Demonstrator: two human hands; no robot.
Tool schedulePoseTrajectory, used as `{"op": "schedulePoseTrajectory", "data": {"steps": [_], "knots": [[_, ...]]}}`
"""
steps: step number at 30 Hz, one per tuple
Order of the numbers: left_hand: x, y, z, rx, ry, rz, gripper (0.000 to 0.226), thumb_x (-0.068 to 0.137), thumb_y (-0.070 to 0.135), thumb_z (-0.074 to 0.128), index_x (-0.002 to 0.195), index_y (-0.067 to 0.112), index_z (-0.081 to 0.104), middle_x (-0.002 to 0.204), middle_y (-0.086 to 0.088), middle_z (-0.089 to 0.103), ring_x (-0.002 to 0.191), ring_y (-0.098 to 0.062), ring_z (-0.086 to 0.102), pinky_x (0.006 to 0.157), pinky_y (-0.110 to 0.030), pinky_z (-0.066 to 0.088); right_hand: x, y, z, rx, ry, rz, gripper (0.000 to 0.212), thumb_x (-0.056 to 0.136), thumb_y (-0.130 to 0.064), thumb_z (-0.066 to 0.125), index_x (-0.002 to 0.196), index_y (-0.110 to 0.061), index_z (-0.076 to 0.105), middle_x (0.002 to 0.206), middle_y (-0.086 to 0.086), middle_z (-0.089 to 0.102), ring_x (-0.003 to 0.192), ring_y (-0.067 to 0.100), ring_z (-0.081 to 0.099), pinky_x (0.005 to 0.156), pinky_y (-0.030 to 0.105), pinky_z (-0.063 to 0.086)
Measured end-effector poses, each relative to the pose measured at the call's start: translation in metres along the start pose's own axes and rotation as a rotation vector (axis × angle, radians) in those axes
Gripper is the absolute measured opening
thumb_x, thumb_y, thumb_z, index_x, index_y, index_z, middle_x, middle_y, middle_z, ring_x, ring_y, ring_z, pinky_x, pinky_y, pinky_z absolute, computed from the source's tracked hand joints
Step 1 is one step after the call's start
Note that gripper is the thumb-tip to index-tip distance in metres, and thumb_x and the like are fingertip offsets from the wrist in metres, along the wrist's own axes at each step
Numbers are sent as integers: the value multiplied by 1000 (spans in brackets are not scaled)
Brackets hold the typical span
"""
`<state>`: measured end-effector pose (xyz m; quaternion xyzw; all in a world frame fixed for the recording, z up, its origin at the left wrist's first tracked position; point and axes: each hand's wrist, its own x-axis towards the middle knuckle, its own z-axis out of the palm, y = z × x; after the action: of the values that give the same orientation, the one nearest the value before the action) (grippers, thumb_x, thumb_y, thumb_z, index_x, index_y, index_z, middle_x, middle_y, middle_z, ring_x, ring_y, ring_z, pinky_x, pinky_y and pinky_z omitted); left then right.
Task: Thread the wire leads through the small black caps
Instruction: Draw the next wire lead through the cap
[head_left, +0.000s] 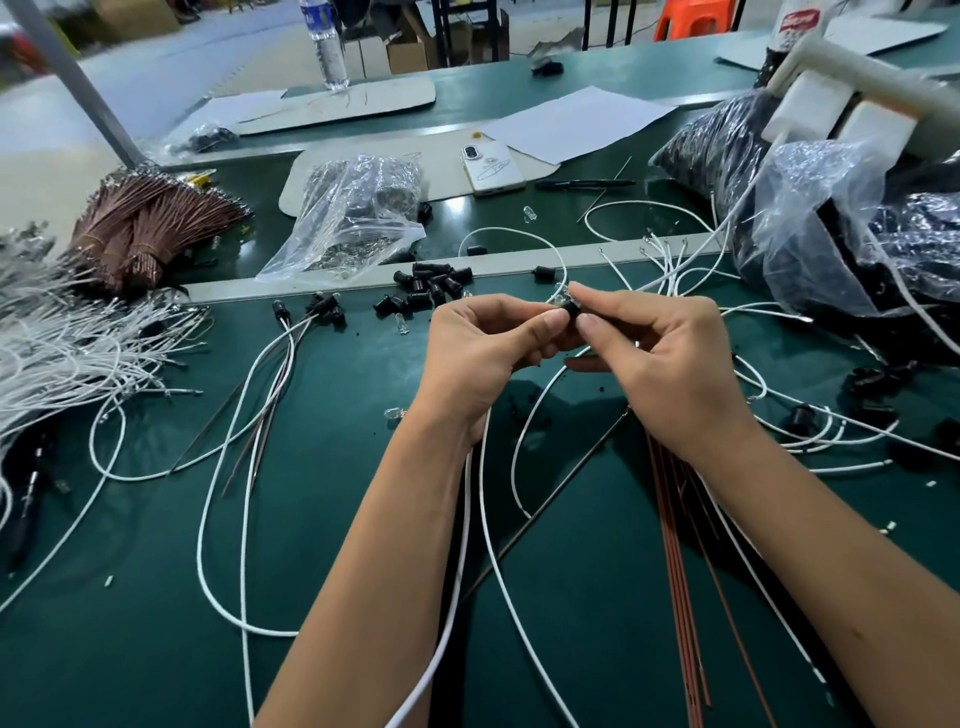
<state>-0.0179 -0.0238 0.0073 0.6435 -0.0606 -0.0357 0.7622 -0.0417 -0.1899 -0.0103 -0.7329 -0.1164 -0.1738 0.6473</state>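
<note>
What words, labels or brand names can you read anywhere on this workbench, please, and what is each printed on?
None can be read.
Water bottle: blue label, print blurred.
White container at top right: red label, lettering too blurred to read.
Phone case: a drawn doodle, no letters.
White paper sheet: looks blank.

Both hands are meeting above the green worktop (337, 519), the left hand (483, 353) and right hand (660, 364) pinching one small black cap (571, 310) between thumbs and fingers (550, 325). White wire leads (488, 519) are trailing down from the left hand, while loose black caps (431, 288) are lying scattered just beyond, near a clear plastic bag (353, 218).
</note>
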Motion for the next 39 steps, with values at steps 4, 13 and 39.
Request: {"op": "schedulePoseTrajectory", "data": {"steps": [4, 13, 39], "knots": [[-3, 5, 1, -13, 8, 10, 5, 82, 1, 79, 80, 4, 76, 70, -11, 74, 57, -13, 63, 59, -19, 52, 4, -5, -5, 57, -39, 43, 25, 99, -7, 67, 123, -8, 75, 102, 1, 80, 93, 21, 78, 70, 33, 65], [-10, 28, -2, 52, -9, 42, 14, 81, 1, 80, 82, 4, 66, 70, -6, 73, 52, -11, 62, 52, -18, 49, 10, -36, 13, 361, -45, 339, 22, 85, -36, 71, 91, -18, 83, 92, 5, 78, 81, 16, 73, 58, 25, 58], [-84, 116, -226, 1303, 312, -627, 42, 88, 59, 67, 95, 19, 77, 87, -6, 76, 85, -24, 69, 92, -37, 56, 96, -50, 227, 282, -298, 665, 26, 91, 14, 67, 115, 11, 59, 106, 28, 69, 72, 31, 74, 69, 34, 65]]}}
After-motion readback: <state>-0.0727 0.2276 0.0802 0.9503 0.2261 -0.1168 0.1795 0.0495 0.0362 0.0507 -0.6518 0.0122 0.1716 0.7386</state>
